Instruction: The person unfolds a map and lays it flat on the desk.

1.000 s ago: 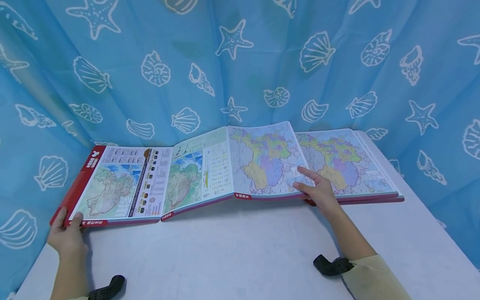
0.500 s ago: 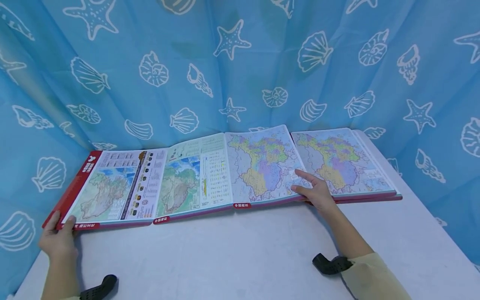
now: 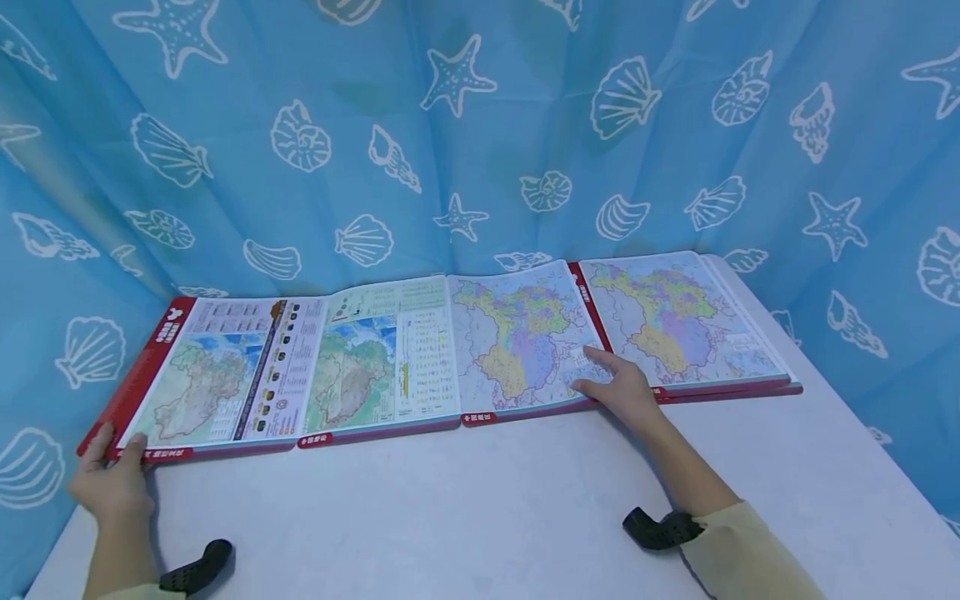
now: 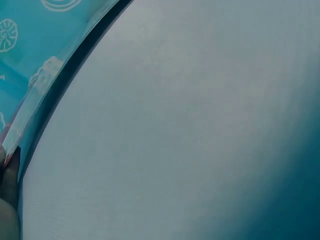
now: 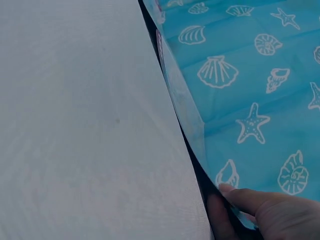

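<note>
A row of map panels joined at folds lies across the table. The leftmost map panel, with a red left border, is pinched at its near left corner by my left hand. A green terrain map comes beside it, then a coloured political map. My right hand pinches the near right corner of that political map, thumb on top and fingers partly hidden below. Under its right edge lies a stack of similar maps, with a red strip showing between. In the right wrist view, the thumb presses the sheet's edge.
A blue curtain with white shells and starfish hangs behind the maps and at both sides. The white table stretches in front of them. A black wrist device sits at each sleeve.
The raised folds between the panels have flattened toward the table. My left hand has drawn its end leftward; the right hand has shifted slightly left. A red strip now shows beside the political map.
</note>
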### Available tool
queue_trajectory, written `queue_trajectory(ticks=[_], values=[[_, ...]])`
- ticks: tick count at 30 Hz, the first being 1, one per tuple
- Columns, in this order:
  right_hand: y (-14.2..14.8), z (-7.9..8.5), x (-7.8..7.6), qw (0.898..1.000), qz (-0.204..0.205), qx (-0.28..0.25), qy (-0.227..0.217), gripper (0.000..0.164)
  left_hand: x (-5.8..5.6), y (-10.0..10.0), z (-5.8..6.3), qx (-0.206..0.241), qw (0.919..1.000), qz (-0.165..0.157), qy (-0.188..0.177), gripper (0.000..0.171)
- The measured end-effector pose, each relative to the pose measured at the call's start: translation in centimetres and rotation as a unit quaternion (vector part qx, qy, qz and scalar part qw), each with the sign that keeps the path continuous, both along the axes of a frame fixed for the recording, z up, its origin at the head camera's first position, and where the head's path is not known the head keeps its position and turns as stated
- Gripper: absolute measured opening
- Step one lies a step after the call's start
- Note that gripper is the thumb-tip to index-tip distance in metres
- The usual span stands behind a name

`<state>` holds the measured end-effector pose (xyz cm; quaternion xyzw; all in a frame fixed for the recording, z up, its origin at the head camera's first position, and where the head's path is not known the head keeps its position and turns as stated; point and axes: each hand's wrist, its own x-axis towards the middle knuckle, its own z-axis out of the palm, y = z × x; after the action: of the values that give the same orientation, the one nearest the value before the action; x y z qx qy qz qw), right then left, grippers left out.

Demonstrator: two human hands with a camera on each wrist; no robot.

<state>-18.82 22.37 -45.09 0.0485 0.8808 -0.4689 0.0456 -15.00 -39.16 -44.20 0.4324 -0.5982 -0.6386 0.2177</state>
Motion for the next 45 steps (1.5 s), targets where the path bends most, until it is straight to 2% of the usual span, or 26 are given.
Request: queue_trajectory(ticks=[9,16,21,29,36,45], values=[[-0.2,0.9,0.3,0.994,0.0,0.107,0.023,0.078,-0.2,0.0,-0.2,0.009,0.9994,0.009,0.031,0.057],[0.0,1.3,0.2,0.99,0.006,0.133,0.038,0.082,-0.4,-0.2,0.0,0.009,0.9996,0.001,0.027,0.058],[0.8,1.6,0.2,0.991,0.01,0.12,0.057,0.086,-0.4,-0.2,-0.2,0.015,0.9994,0.006,0.031,0.057],[2.2,2.3,0.0,0.991,-0.03,0.09,0.09,0.084,-0.2,-0.4,-0.4,0.036,0.9982,0.014,0.046,0.058],[2.8,2.5,-0.2,0.991,-0.064,0.081,0.091,0.087,-0.1,-0.5,-0.8,0.029,0.9985,0.016,0.043,0.058],[4.9,2.9,-0.3,0.99,-0.095,0.054,0.087,0.088,-0.3,-0.3,-0.6,0.019,0.9988,0.006,0.044,0.059]])
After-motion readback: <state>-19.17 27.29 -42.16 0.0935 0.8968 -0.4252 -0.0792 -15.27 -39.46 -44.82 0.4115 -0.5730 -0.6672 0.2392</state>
